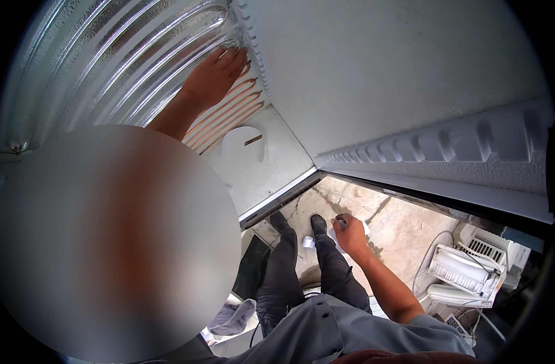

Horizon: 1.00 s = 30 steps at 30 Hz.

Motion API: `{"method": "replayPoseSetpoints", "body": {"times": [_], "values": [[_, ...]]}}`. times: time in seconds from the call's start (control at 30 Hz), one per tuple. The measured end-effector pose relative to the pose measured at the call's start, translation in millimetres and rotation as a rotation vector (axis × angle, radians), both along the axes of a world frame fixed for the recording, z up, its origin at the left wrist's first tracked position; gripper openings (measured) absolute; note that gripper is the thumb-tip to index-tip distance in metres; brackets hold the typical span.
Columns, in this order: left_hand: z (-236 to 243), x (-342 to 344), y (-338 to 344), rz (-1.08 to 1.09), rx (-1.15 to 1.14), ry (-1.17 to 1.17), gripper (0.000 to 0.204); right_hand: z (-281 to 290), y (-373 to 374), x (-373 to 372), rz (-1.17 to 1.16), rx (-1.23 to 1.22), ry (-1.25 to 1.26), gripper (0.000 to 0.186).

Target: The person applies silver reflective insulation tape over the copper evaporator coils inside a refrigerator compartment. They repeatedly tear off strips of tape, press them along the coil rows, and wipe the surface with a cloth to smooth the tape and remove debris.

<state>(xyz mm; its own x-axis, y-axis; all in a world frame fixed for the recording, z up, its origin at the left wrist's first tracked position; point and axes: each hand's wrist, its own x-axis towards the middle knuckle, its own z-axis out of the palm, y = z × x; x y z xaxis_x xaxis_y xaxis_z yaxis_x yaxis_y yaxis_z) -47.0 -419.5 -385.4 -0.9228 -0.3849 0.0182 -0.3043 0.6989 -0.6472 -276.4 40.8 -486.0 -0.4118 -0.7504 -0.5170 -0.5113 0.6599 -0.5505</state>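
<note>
My left hand reaches up into a pale cabinet, fingers stretched out and touching silvery foil strips near their curved right ends. The foil lies in long bent rows over tubing along the cabinet's left wall. Just below the hand, bare copper tubes show in several parallel loops. My right hand hangs low in front of me, its fingers curled closed. White paper-like edges show on both sides of it, but what it grips is too small to make out.
A ridged white wall rises on the right. A dark-edged cabinet rim runs below. White plastic parts and a cable are at the lower right. A small white scrap lies by my shoes. A blurred disc covers the lower left.
</note>
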Motion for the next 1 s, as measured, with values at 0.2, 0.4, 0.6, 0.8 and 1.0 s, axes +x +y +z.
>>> {"method": "replayPoseSetpoints", "body": {"times": [0.2, 0.4, 0.6, 0.8, 1.0], "values": [[-4.5, 5.3, 10.7, 0.096, 0.074, 0.08, 0.053, 6.0, 6.8, 7.4, 0.013, 0.0, -0.011, 0.026], [-17.6, 0.3, 22.4, 0.155, 0.056, 0.201, 0.055, 2.5, 11.9, 10.4, 0.005, 0.019, -0.021, 0.026], [-26.9, -8.6, 21.8, 0.106, 0.065, 0.106, 0.056, 1.2, 12.5, 8.7, 0.008, 0.043, -0.005, 0.027], [-28.7, -13.8, 12.2, 0.154, -0.018, -0.065, 0.057, -9.1, 20.1, 13.8, -0.015, -0.095, 0.002, 0.027], [-17.9, 1.8, 48.1, 0.036, 0.307, 0.517, 0.046, -2.6, -5.1, 22.2, 0.074, -0.04, -0.05, 0.027]]}}
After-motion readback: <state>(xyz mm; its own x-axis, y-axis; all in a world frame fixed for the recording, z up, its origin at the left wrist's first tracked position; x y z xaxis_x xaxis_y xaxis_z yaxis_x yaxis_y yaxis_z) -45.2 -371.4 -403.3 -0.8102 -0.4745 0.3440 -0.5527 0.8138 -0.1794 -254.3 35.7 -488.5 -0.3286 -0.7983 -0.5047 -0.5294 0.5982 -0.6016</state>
